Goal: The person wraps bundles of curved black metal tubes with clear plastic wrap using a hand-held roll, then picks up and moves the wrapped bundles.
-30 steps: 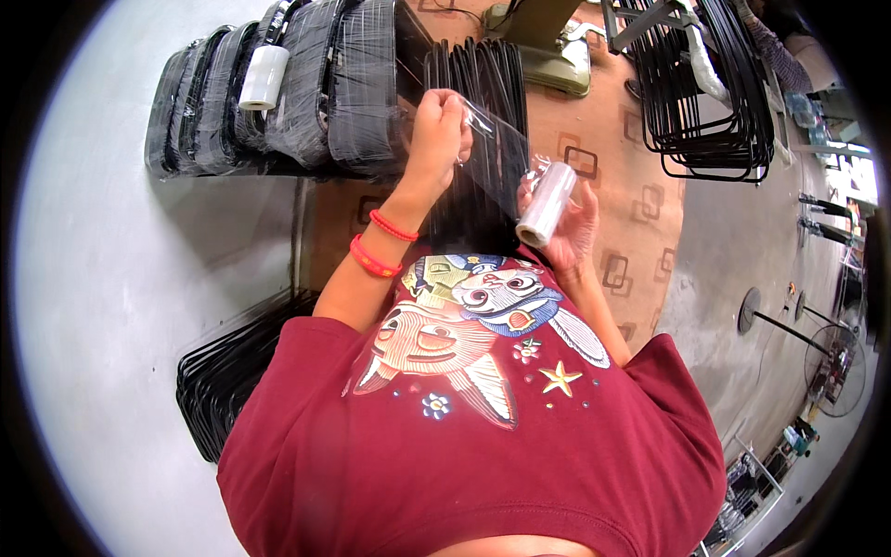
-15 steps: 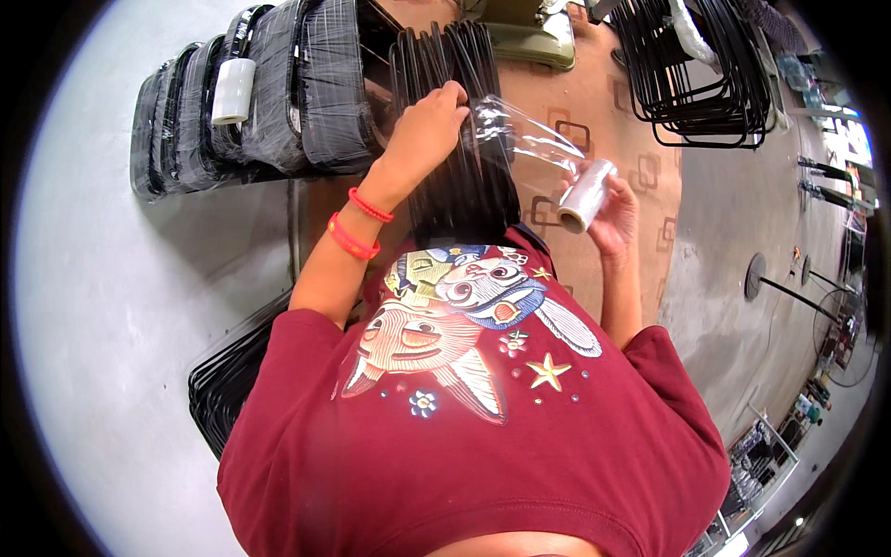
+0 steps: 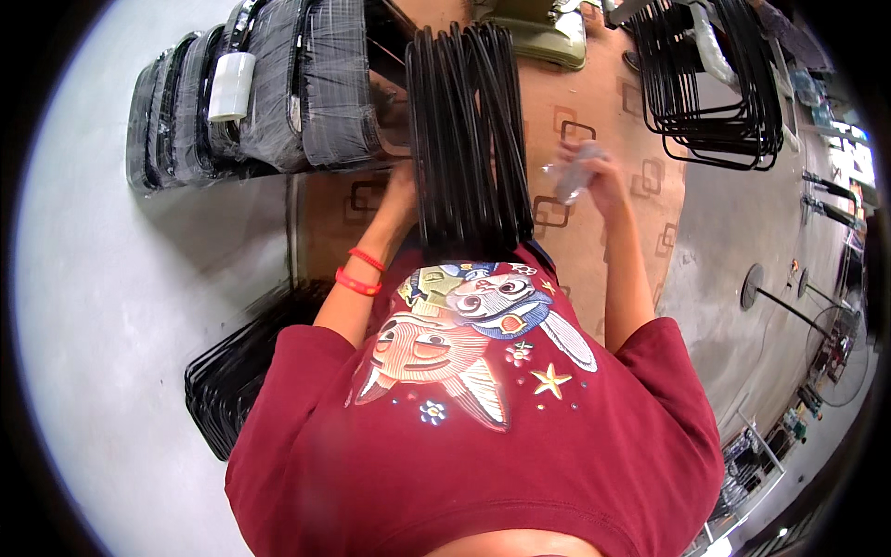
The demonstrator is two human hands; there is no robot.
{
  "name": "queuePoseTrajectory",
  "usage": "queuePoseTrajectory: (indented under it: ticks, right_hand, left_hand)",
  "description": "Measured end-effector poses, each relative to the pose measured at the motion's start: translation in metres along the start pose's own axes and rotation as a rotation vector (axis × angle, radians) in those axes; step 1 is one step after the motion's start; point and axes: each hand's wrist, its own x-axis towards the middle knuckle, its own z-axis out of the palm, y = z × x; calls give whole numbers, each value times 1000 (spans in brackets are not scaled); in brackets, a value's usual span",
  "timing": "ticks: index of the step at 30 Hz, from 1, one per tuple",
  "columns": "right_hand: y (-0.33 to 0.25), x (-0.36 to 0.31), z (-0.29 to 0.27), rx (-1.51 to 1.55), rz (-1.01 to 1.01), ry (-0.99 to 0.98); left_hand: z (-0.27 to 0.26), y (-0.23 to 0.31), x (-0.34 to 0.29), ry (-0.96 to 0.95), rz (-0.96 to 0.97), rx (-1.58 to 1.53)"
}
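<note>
A bundle of black metal tube frames (image 3: 469, 139) stands on edge right in front of my body. Against its left side is my left hand (image 3: 402, 186), its fingers hidden behind the tubes. To the right of the bundle, apart from it, my right hand (image 3: 606, 178) is closed on a roll of clear stretch film (image 3: 577, 176), both smeared by motion. Whether a strip of film runs from the roll to the frames, I cannot make out.
Film-wrapped black frames (image 3: 334, 88) stand at the left, a white film roll (image 3: 231, 86) lying on them. Under the bundle is a brown patterned surface (image 3: 650, 200). More black frames (image 3: 710, 102) stand far right, others (image 3: 232, 381) low left. An olive-green base (image 3: 543, 32) stands behind.
My left hand has gone from the top of the bundle down to its left side. The right hand keeps the film roll and has tilted it; the stretched film strip no longer shows.
</note>
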Motion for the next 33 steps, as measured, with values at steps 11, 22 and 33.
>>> queuePoseTrajectory:
  ticks: [11,22,33]
  right_hand:
    - [99,85,32,510,667,-629]
    - [110,75,31,675,555,-445]
    - [114,42,24,330,507,-221]
  left_hand:
    - [0,-51,29,-508,-308,-503]
    - [-19,-56,37,-562,-310,-504]
    - [-15,-47,23,-133,49,-273]
